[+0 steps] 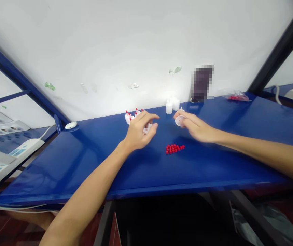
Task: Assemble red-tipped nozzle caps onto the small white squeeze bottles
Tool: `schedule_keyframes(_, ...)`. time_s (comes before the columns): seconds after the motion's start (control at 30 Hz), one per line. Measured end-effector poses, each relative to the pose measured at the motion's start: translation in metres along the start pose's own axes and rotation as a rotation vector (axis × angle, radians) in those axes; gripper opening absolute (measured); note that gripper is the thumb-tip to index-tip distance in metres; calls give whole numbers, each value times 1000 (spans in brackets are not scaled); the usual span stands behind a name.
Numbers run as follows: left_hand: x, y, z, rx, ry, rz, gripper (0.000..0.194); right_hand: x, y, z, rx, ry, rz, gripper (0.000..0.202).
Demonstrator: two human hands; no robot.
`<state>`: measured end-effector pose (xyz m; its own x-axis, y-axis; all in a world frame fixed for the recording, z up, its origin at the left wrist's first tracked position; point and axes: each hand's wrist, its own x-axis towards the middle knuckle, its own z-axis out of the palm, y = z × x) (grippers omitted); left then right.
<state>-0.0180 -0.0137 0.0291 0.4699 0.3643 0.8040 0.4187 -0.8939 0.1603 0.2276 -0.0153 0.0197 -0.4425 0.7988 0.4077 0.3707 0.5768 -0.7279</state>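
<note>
My right hand (195, 127) is closed around a small white dropper bottle (179, 120), its round base facing me and its nozzle pointing toward the wall. My left hand (140, 131) hovers over the table with thumb and fingers curved apart. Some translucent white pieces (148, 128) show behind its fingers, apparently on the table; their kind is unclear. Past that hand stand several white bottles with red-capped nozzles (128, 118), partly hidden by it. Small red caps (173, 149) lie in neat rows between my hands, nearer to me. White bottles (169, 107) without red caps stand by the wall.
The blue table (90, 164) runs along a white wall. A phone-like dark slab (201, 83) leans there, blurred out. A clear plastic bag (236, 96) with red contents lies at the back right, a white oval case (71, 125) at the back left. Power strips (15, 155) sit beyond the left frame.
</note>
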Motion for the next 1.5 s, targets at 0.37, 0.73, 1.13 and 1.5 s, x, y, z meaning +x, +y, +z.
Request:
schedule_keyframes(0.37,-3,23,28,-140,-179,-85,29,1,10,-8,-234,10,-206,14)
schedule_keyframes(0.73,4,30,36,-636,-144,-447,28,-9,-4,14,-601,40,-377,32)
schedule_keyframes(1.13,12,-11,-10,-118,146,-374,14,9,33,-23,-590,161,-129,37)
schedule_keyframes(1.5,-2,-36,-20,227,-130,-45,17,17,78,-38,-792,-121,155,50)
